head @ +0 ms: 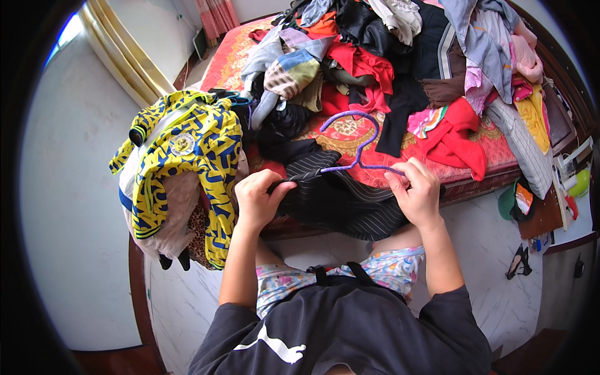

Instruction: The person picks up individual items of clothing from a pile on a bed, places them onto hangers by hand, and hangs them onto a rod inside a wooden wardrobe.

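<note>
A purple clothes hanger (pixel 360 149) points its hook up towards the bed, between my two hands. A black garment with thin white stripes (pixel 349 211) hangs from it over my lap and the bed's edge. On the left, my left hand (pixel 260 197) grips the garment's black edge where it covers the hanger's arm. My right hand (pixel 415 192) is closed around the other end of the hanger, with the garment's edge just below; how far the cloth is over that end cannot be told.
A bed with a red patterned cover (pixel 497 150) bears a large heap of mixed clothes (pixel 356 56). At the left lies a yellow and blue patterned jacket (pixel 218 136) on other garments. A green bin (pixel 507 201) and black high-heeled shoes (pixel 518 262) stand at the right.
</note>
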{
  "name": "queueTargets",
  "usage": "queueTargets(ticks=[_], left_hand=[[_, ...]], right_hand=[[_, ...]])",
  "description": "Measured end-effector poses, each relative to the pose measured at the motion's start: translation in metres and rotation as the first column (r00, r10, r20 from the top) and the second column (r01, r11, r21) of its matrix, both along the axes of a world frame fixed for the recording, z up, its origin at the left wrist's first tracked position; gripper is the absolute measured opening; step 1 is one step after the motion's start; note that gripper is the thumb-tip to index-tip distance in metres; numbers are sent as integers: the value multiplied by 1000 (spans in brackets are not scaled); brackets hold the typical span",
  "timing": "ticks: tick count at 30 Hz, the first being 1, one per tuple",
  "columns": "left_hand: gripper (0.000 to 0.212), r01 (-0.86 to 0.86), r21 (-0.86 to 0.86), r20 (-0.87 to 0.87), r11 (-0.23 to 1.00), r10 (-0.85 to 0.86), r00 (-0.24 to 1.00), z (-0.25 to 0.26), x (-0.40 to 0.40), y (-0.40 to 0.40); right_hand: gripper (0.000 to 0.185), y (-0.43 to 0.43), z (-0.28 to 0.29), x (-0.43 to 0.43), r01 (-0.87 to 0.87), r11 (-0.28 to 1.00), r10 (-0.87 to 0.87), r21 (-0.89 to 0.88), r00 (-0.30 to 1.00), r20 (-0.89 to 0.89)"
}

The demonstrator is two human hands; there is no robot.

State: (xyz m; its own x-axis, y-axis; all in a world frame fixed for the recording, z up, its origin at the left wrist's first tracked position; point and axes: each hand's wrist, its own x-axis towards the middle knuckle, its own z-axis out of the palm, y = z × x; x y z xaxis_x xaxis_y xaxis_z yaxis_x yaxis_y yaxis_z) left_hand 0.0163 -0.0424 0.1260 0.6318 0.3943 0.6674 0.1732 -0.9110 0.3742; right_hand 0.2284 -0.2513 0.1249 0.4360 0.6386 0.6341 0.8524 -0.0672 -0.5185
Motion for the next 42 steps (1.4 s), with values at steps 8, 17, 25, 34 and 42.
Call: queueTargets(ticks=[8,17,25,34,42], left_hand=[[15,-51,-120,132,992,67,989,-1,-17,28],[12,103,-112,32,988,-100,994,13,2,11],[58,-54,165,206,985,19,978,15,39,2],[125,8,-177,-655,984,-124,745,-107,90,-13],[127,25,43,-698,999,12,716,-132,142,-18]], right_hand=[[28,-56,-7,52,-219,968,120,-125,836,-535],[11,-72,8,25,-139,963,67,-229,953,-296],[23,-105,-32,63,5,957,190,289,743,-642],[17,-154,-103,70,659,626,-280,416,688,-669],[16,-162,-108,54,681,599,-252,421,660,-708]])
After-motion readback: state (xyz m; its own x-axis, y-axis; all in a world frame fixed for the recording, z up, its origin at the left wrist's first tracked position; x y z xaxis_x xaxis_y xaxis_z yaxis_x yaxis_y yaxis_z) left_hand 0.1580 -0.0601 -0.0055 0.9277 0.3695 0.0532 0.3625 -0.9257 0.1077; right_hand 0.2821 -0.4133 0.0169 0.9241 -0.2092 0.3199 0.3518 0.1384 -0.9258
